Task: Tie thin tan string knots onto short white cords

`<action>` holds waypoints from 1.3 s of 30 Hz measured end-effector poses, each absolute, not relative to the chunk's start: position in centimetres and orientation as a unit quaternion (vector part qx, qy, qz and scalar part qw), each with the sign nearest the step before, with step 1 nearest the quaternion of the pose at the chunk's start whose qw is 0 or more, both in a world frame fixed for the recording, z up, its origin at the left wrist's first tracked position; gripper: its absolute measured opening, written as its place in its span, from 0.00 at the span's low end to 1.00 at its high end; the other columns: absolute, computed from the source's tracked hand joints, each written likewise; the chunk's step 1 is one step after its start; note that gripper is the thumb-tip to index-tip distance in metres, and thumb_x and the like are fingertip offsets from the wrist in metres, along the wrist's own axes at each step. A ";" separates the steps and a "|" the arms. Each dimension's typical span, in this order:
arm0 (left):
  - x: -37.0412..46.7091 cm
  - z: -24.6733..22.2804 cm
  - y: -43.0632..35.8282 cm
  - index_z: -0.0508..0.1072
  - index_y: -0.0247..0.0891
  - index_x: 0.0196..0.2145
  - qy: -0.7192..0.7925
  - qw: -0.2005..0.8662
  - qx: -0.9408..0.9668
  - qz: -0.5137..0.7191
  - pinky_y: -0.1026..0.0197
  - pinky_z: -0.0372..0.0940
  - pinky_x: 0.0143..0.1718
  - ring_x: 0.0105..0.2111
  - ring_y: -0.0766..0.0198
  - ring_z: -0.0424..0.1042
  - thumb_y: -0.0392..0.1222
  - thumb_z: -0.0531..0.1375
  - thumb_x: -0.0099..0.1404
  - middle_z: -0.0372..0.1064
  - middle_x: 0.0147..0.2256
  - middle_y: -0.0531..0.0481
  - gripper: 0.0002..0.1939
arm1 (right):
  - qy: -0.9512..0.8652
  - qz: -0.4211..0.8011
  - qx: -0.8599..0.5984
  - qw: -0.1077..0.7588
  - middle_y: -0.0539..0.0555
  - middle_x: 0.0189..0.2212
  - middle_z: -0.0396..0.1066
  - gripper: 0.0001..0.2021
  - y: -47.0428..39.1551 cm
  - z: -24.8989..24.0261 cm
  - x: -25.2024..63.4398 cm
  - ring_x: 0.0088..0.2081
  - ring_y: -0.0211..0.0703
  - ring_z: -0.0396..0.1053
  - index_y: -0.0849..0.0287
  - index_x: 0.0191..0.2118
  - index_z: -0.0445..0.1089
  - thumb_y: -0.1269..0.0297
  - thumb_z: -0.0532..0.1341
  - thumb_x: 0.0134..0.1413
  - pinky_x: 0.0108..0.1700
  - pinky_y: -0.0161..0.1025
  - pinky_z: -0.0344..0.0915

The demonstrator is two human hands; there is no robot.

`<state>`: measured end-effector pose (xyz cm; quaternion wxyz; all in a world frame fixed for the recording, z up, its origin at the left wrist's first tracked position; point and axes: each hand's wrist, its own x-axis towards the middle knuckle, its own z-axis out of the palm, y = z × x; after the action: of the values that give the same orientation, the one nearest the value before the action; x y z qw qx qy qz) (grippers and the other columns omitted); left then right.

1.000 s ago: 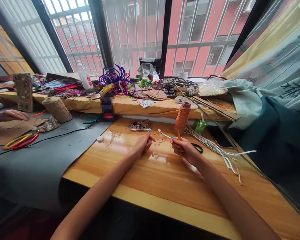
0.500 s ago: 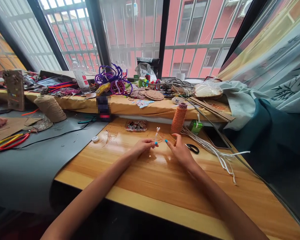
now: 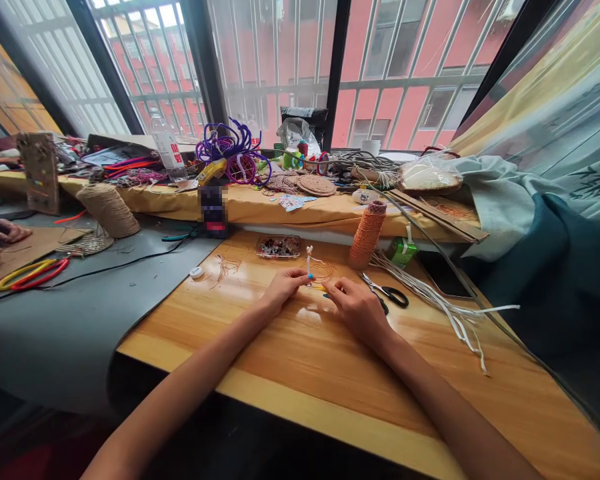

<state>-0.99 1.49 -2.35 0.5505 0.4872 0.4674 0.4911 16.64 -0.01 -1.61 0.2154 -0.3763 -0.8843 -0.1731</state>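
Observation:
Over the wooden table, my left hand [image 3: 285,292] pinches a small white knotted cord piece [image 3: 309,257] that stands upright from the fingertips. Just to its right, my right hand [image 3: 356,304] is closed, thumb and fingers pressed together. A bit of thin orange thread [image 3: 325,269] loops between and behind the two hands; whether the right fingers grip its end is too small to tell. Black-handled scissors [image 3: 396,297] lie beside the right hand, partly covered by it. Behind stands a cone of orange thread [image 3: 367,235].
A clear box of beads [image 3: 279,247], a white cap [image 3: 197,273] and thread scraps [image 3: 225,270] lie on the table. At right are white cords [image 3: 437,300], a green carton [image 3: 401,251] and a phone [image 3: 443,275]. Another person's hands [image 3: 3,235] work at far left.
My right hand has closed its thumb and fingers and turned knuckles up. More of the scissors shows now. The view has shifted slightly, with the left hand still pinching the white piece.

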 end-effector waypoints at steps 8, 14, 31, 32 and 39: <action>-0.7 -1.6 0.7 0.70 0.31 0.26 0.469 0.566 0.484 0.475 0.65 0.31 0.15 0.11 0.78 0.40 0.48 0.62 0.45 0.45 0.11 0.61 0.16 | -0.885 -0.210 -0.364 0.200 0.53 0.28 0.65 0.16 -0.2 -1.3 16.8 0.28 0.37 0.59 0.58 0.48 0.62 0.70 0.52 0.51 0.29 0.34 0.50; -0.6 -1.7 0.8 0.71 0.30 0.25 0.470 0.570 0.483 0.470 0.65 0.30 0.15 0.12 0.78 0.39 0.48 0.62 0.45 0.46 0.11 0.61 0.16 | -0.895 -0.244 -0.321 0.192 0.55 0.30 0.67 0.14 0.0 -1.0 16.9 0.32 0.40 0.60 0.63 0.46 0.64 0.71 0.50 0.53 0.31 0.36 0.51; -1.1 -2.3 1.3 0.71 0.31 0.27 0.466 0.598 0.471 0.452 0.65 0.31 0.15 0.11 0.79 0.40 0.46 0.61 0.46 0.54 0.14 0.57 0.14 | -0.880 -0.298 -0.273 0.252 0.53 0.27 0.68 0.09 0.0 -0.7 16.8 0.30 0.38 0.60 0.64 0.36 0.66 0.73 0.49 0.54 0.32 0.35 0.51; -1.1 -2.2 1.3 0.71 0.31 0.26 0.465 0.598 0.472 0.450 0.65 0.31 0.15 0.11 0.79 0.41 0.46 0.61 0.46 0.55 0.14 0.57 0.14 | -0.880 -0.296 -0.271 0.252 0.53 0.27 0.68 0.09 0.0 -0.6 16.7 0.30 0.38 0.60 0.64 0.36 0.66 0.74 0.49 0.54 0.32 0.35 0.51; -1.1 -2.0 1.2 0.72 0.30 0.28 0.454 0.604 0.480 0.446 0.65 0.31 0.15 0.11 0.79 0.41 0.45 0.60 0.46 0.56 0.15 0.57 0.14 | -0.882 -0.289 -0.270 0.255 0.53 0.27 0.68 0.09 0.1 -0.7 16.7 0.30 0.38 0.59 0.63 0.35 0.67 0.73 0.49 0.54 0.32 0.35 0.51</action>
<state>-1.07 1.20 -1.96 0.6038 0.4799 0.4540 0.4461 16.74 0.10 -0.71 0.2549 -0.2701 -0.8825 -0.2886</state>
